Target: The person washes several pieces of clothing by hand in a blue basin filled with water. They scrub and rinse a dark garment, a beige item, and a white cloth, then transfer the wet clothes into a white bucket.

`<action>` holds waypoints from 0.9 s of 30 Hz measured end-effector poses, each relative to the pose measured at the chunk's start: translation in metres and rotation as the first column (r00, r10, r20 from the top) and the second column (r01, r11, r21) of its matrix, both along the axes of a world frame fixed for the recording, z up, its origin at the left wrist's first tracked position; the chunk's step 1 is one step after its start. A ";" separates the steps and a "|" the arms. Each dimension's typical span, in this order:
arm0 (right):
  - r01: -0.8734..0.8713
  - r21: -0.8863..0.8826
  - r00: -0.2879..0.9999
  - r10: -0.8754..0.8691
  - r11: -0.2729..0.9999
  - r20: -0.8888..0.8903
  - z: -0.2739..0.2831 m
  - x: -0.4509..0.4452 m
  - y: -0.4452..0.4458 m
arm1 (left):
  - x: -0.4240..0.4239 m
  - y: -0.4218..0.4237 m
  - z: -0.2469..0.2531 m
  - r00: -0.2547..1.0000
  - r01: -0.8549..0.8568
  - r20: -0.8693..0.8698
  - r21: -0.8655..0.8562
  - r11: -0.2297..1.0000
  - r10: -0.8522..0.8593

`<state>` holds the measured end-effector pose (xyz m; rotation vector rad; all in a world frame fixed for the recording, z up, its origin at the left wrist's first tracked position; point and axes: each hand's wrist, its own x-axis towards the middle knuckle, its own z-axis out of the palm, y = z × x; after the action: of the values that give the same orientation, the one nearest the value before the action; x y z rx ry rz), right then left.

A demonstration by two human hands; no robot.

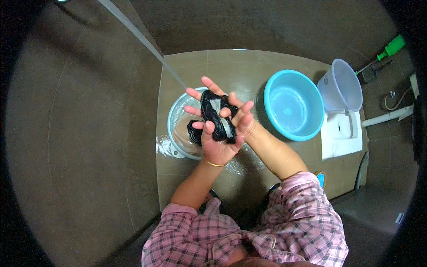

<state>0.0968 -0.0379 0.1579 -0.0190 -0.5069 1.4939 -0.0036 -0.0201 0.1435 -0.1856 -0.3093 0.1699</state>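
Note:
A wet, bunched black cloth (211, 115) with a whitish strip lies across my left hand (220, 148), which is palm up with its fingers spread beneath it. My right hand (246, 125) holds the cloth's right side, and one fingertip presses on the strip. Both hands are above a pale round basin (170, 116) on the floor. Inside the basin are water, a beige cloth (181, 131) and more black fabric (194, 131); my hands hide its right part. From the upper left a stream of water (143, 40) runs down to the basin.
To the right stand a blue plastic tub (290, 103) and a pale bucket (343, 85), beside a white squat toilet (340, 147). A green-handled brush (390, 48) leans by the right wall, near a white pipe (387, 116). Wet tiled floor (247, 163) surrounds the basin.

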 end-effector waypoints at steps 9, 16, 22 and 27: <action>0.154 -0.399 0.759 0.151 0.904 0.634 0.023 0.020 -0.003 | -0.020 -0.004 -0.002 0.842 0.309 -0.538 0.443 0.842 -0.026; 0.459 -0.273 0.054 0.280 0.846 0.958 -0.073 -0.019 -0.022 | -0.032 -0.056 -0.111 0.509 0.494 -0.800 0.574 0.653 0.318; 0.548 -0.304 -0.241 0.495 0.779 0.834 -0.137 -0.062 -0.064 | -0.058 -0.103 -0.193 0.318 0.687 -0.871 0.484 0.542 0.375; 0.589 -0.383 -0.054 0.507 0.712 0.860 -0.137 -0.023 -0.065 | -0.032 -0.086 -0.189 0.530 0.658 -0.789 0.614 0.435 0.312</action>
<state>0.0738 -0.1026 0.0214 -2.0757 -1.0506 1.1943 -0.0360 -0.1065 -0.0456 0.9845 0.6795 -0.2059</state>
